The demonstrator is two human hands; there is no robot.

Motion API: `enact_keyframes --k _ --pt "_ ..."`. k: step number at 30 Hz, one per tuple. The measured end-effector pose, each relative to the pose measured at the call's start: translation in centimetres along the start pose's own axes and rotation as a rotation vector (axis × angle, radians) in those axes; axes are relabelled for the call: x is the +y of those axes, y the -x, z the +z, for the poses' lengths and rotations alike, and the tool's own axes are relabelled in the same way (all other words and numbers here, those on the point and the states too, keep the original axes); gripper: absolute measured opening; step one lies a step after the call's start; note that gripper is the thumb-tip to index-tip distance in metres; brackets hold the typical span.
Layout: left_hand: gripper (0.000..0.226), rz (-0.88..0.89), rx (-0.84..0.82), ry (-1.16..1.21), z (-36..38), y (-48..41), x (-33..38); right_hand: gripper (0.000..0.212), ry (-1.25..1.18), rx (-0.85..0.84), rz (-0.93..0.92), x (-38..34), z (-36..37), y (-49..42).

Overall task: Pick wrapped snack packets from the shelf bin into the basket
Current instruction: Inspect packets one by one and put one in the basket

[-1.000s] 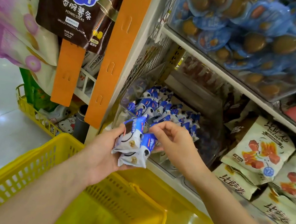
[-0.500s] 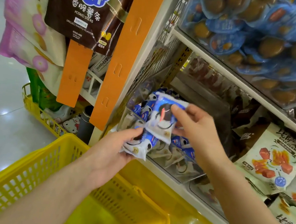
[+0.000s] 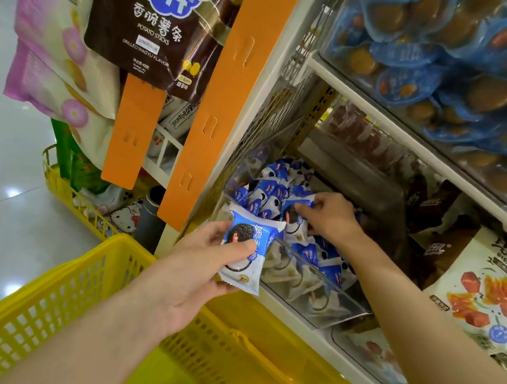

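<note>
A clear shelf bin holds several blue-and-white wrapped snack packets. My left hand holds a stack of these packets in front of the bin's left corner, thumb on the top one. My right hand reaches into the bin and pinches another packet lying on the pile. The yellow plastic basket sits below my left forearm, under the shelf edge.
An orange post with hanging potato stick bags stands left of the bin. Above is a bin of blue egg packs. Dried meat bags lie to the right. Another yellow basket sits on the floor behind.
My right hand passed a packet onto the stack in my left hand, then went back into the bin and closed on another packet. The left hand stayed put.
</note>
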State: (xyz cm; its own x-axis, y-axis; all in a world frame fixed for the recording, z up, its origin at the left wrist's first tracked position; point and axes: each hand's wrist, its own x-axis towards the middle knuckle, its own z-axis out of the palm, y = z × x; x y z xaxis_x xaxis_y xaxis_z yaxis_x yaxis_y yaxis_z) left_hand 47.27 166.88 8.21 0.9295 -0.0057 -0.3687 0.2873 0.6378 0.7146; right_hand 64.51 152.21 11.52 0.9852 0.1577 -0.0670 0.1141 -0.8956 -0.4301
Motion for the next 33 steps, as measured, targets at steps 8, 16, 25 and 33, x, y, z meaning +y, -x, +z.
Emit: enact_keyframes --k 8,16,25,33 --pt "0.046 0.064 0.067 -0.052 -0.6 -0.4 0.5 0.031 0.164 -0.313 0.127 -1.2 -0.9 -2.1" --pt "0.046 0.067 0.077 -0.076 -1.0 -0.8 0.7 0.038 0.176 -0.186 0.063 -0.8 0.2 -2.6" --pt "0.045 0.066 0.092 -0.101 -0.9 -1.1 0.6 0.044 -0.011 0.019 -0.042 -0.4 2.4 -3.4" --pt "0.045 0.055 0.102 -0.131 -0.8 -1.0 0.7 0.038 0.038 -0.007 -0.023 -0.8 2.9 -2.9"
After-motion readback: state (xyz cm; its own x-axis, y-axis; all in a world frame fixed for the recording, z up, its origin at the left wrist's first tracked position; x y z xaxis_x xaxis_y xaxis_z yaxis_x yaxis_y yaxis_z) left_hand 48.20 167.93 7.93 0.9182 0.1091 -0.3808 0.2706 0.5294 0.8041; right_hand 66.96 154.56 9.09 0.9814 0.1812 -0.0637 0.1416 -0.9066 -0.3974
